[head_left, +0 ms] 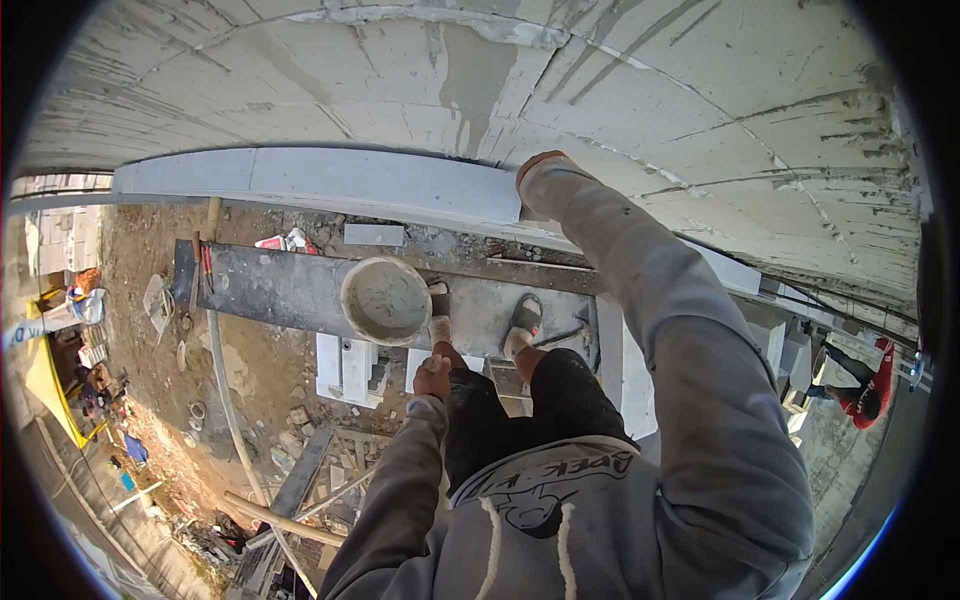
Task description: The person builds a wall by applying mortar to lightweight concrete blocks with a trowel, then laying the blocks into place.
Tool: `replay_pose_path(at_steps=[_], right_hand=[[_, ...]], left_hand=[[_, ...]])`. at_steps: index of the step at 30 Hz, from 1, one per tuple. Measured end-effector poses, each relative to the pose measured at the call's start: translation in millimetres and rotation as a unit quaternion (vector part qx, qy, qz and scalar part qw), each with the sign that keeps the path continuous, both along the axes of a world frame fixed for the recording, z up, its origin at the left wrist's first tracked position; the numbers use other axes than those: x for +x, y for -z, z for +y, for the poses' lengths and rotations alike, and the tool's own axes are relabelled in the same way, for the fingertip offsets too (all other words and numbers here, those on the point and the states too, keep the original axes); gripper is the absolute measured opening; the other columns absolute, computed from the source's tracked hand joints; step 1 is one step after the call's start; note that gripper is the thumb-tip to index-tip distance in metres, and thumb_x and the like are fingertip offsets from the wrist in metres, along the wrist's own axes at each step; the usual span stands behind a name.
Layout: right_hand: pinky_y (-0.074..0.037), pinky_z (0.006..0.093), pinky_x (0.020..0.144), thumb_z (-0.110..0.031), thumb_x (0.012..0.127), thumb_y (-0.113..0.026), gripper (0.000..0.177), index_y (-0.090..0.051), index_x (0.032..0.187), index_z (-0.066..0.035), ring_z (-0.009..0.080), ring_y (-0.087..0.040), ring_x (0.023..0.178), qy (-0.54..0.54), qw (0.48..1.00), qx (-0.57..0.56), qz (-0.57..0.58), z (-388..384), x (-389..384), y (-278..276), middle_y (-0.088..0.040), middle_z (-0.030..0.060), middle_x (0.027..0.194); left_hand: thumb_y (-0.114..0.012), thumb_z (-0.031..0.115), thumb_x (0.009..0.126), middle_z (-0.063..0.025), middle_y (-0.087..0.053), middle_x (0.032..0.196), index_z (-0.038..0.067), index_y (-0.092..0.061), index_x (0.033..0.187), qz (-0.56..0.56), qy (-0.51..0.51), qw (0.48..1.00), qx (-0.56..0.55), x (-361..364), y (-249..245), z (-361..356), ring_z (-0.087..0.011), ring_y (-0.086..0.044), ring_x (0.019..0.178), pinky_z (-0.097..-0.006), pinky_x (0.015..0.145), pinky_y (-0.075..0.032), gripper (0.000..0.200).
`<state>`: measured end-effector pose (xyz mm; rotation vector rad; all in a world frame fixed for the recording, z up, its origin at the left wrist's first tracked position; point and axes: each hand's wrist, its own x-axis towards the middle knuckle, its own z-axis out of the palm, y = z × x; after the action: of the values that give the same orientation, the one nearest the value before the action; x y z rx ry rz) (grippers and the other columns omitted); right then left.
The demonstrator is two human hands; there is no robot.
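My right arm reaches forward to the wall (pixel 400 75). My right hand (pixel 536 168) is at the end of a row of pale blocks (pixel 330 180) along the wall's base, its fingers mostly hidden behind the hand and sleeve. My left hand (pixel 433 378) is closed in a fist in front of my left thigh; I cannot tell what is in it. Just beyond that fist, a round bucket (pixel 387 300) of grey wet mix stands on the dark plank (pixel 280 287) beside my sandalled foot (pixel 440 308).
Two long-handled tools (pixel 207 265) lie across the plank's left end. Scaffold poles (pixel 235 400) run beside it, with stacked blocks (pixel 345 368) and rubble lower down. A person in red (pixel 872 395) is at the far right. Yellow sheeting (pixel 52 390) hangs far left.
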<state>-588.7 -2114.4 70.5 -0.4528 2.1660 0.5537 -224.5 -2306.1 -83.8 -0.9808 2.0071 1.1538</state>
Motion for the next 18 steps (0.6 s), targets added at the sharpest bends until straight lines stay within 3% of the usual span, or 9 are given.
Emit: replay_pose_path(at_steps=[3,4,5,6,8,9,12,16,18], right_hand=[[-0.051,0.0331,0.072,-0.014,0.069,-0.066,0.027,-0.067,0.097,-0.016,0.0197,-0.062,0.089,-0.035,0.998,0.045,-0.036,-16,-6,-8,-0.064,0.0059,0.101],[-0.051,0.0338,0.06,-0.019,0.065,-0.065,0.016,-0.07,0.08,-0.017,0.0186,-0.064,0.071,-0.093,0.995,0.02,0.029,-18,-3,-6,-0.067,0.0053,0.08],[-0.051,0.035,0.059,-0.023,0.063,-0.066,0.018,-0.07,0.079,-0.017,0.0199,-0.065,0.071,-0.081,0.996,0.037,0.005,-21,-9,-2,-0.067,0.0057,0.08],[-0.051,0.0364,0.066,-0.028,0.063,-0.065,0.022,-0.07,0.082,-0.016,0.0211,-0.064,0.078,-0.01,0.999,0.02,-0.039,-21,-21,6,-0.066,0.0077,0.085],[-0.045,0.0331,0.084,-0.03,0.063,-0.066,0.037,-0.067,0.093,-0.008,0.02,-0.059,0.096,-0.079,0.995,0.055,-0.028,-38,-13,-17,-0.061,0.0127,0.104],[-0.046,0.0325,0.083,-0.028,0.061,-0.068,0.038,-0.067,0.092,-0.007,0.0214,-0.059,0.096,-0.098,0.994,0.05,-0.015,-34,-11,-22,-0.062,0.0137,0.102],[-0.047,0.0333,0.081,-0.022,0.055,-0.073,0.036,-0.067,0.085,-0.003,0.0256,-0.061,0.092,-0.071,0.995,0.071,0.012,-5,-19,-21,-0.064,0.0152,0.095],[-0.048,0.0355,0.079,-0.027,0.057,-0.068,0.045,-0.063,0.092,0.001,0.0283,-0.06,0.093,-0.06,0.996,0.005,0.063,16,-11,-60,-0.062,0.0199,0.095],[-0.048,0.0363,0.077,-0.031,0.057,-0.067,0.048,-0.061,0.089,0.003,0.0316,-0.06,0.088,0.02,0.994,-0.062,0.088,32,-10,-51,-0.062,0.0222,0.088]], left_hand=[[-0.055,0.04,0.074,-0.0191,-0.059,0.104,0.006,-0.06,0.105,0.015,0.036,0.999,-0.019,-12,-26,-31,-0.0347,-0.055,0.1,-0.0363,0.086,-0.042,0.046],[-0.055,0.039,0.074,-0.0193,-0.059,0.105,0.005,-0.06,0.105,0.026,0.018,0.999,-0.013,-9,-16,-45,-0.0346,-0.054,0.102,-0.0358,0.087,-0.042,0.047],[-0.056,0.037,0.074,-0.0203,-0.057,0.107,0.003,-0.059,0.106,0.029,0.005,1.0,-0.002,-6,-10,-60,-0.0345,-0.053,0.104,-0.0354,0.089,-0.041,0.047],[-0.055,0.036,0.075,-0.0211,-0.055,0.11,0.004,-0.058,0.108,0.028,0.094,0.994,-0.046,-17,-41,-73,-0.0341,-0.051,0.106,-0.0366,0.091,-0.04,0.046],[-0.054,0.037,0.077,-0.0205,-0.053,0.113,0.006,-0.056,0.111,0.006,-0.008,0.996,-0.085,1,-21,-96,-0.0353,-0.05,0.105,-0.0382,0.091,-0.039,0.047],[-0.053,0.038,0.077,-0.0202,-0.055,0.11,0.006,-0.057,0.11,-0.02,-0.03,0.996,-0.079,-10,-53,-109,-0.0354,-0.051,0.104,-0.0385,0.09,-0.04,0.046],[-0.052,0.037,0.078,-0.0196,-0.057,0.107,0.006,-0.057,0.109,0.052,-0.156,0.98,-0.114,-5,-58,-139,-0.0351,-0.052,0.102,-0.0389,0.089,-0.04,0.044],[-0.05,0.034,0.078,-0.0194,-0.058,0.104,0.005,-0.059,0.106,0.07,-0.198,0.972,-0.103,11,-85,-145,-0.0348,-0.053,0.1,-0.0392,0.088,-0.041,0.041],[-0.05,0.033,0.078,-0.0195,-0.058,0.104,0.005,-0.059,0.105,0.048,-0.218,0.967,-0.124,32,-74,-140,-0.0347,-0.054,0.1,-0.0393,0.087,-0.041,0.04]])
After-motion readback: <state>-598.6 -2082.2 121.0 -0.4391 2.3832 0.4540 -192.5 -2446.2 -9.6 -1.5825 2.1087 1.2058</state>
